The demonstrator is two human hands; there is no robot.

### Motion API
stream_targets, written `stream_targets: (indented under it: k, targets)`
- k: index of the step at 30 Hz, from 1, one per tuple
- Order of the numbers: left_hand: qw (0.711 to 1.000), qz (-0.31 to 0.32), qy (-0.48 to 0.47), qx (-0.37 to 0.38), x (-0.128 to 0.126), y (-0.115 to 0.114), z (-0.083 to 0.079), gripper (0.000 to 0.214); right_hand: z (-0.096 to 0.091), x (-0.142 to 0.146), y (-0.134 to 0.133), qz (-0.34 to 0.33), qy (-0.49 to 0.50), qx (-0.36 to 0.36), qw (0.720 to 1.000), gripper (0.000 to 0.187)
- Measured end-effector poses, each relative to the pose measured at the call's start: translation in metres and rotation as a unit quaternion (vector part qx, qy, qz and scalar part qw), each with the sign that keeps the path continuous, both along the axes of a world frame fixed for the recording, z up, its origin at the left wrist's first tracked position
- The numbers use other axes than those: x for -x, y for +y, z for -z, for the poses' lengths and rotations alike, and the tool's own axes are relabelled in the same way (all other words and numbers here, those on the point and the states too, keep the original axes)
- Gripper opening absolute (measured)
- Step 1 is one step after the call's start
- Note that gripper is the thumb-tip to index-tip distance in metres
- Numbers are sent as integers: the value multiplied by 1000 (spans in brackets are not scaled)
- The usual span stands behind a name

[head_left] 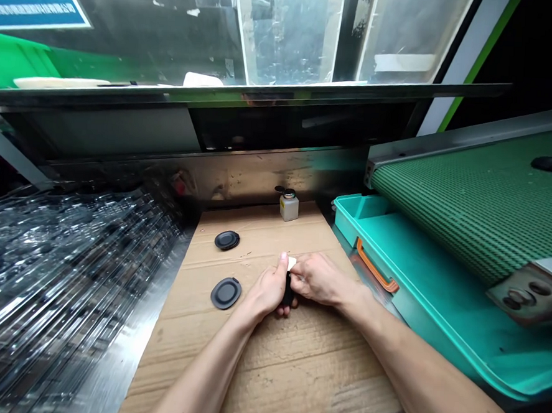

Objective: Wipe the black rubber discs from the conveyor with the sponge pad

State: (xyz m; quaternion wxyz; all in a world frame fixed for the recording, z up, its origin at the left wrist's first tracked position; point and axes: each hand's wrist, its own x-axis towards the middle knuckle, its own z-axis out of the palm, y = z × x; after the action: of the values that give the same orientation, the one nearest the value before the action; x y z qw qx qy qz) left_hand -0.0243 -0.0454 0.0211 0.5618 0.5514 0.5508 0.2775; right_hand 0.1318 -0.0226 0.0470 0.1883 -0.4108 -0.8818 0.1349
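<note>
Over the middle of the cardboard (294, 369), my left hand (269, 290) is closed around a black part (288, 293), seen edge-on and mostly covered by the fingers. My right hand (317, 277) presses against that part from the other side. A small white piece (292, 263), like cloth or paper, sticks up between my hands, pinched in my right fingers. To the left lie two round black discs with a raised rim: a nearer disc (226, 293) and a farther one (227, 240), which may be more than one stacked.
A small square whitish bottle (289, 207) with a black top stands at the cardboard's far edge. At left are stacked clear plastic trays (52, 274). On the right, a teal bin (422, 265) with an orange handle (375, 268) sits below a green conveyor belt (483, 188).
</note>
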Motion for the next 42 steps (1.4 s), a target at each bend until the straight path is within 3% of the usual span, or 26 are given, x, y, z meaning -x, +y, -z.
stream_targets:
  k: [3, 6, 11, 13, 15, 18, 20, 24, 28, 31, 33, 35, 38, 40, 42]
  targets:
    - [1000, 4, -8, -9, 1, 0, 1, 81, 3, 1, 1, -55, -7, -35, 998, 26]
    - [1000, -2, -18, -2, 0, -1, 3, 83, 7, 1, 4, -63, -8, -32, 997, 24]
    - [990, -86, -98, 60, 4, 4, -1, 81, 6, -2, 8, -35, -21, -28, 999, 26]
    - [964, -139, -194, 116, 13, 9, -5, 76, 5, -6, 10, 16, -20, -66, 997, 29]
    - [921, -178, -295, 181, 24, 15, -9, 69, 6, -12, 16, 107, -41, -96, 989, 31]
    - [866, -195, -391, 243, 38, 20, -12, 62, 14, -23, 27, 246, -106, -75, 961, 31]
    - [847, -194, -420, 261, 43, 21, -11, 60, 20, -26, 31, 277, -121, -80, 950, 30]
    - [834, -189, -440, 274, 45, 21, -10, 59, 20, -15, 23, 190, -43, -138, 971, 34]
    - [841, -178, -443, 256, 45, 21, -6, 59, 18, 2, 7, 50, -26, -95, 994, 37]
    - [873, -159, -426, 174, 38, 17, -3, 56, 26, 4, 7, 24, -26, -74, 997, 35]
    - [914, -160, -371, 48, 30, 10, -3, 50, 35, 2, 14, 48, -14, -70, 996, 35]
    - [947, -171, -243, -123, 22, 2, -4, 45, 43, -2, 21, 76, 1, -68, 995, 36]
    - [928, -156, -20, -337, 12, -10, -9, 63, 48, -7, 29, 84, 14, -53, 995, 38]
    - [900, -139, 52, -410, 9, -16, -11, 78, 49, -8, 31, 72, 15, -43, 996, 41]
    - [886, -137, 81, -436, 8, -19, -12, 83, 48, -8, 31, 70, 15, -40, 997, 43]
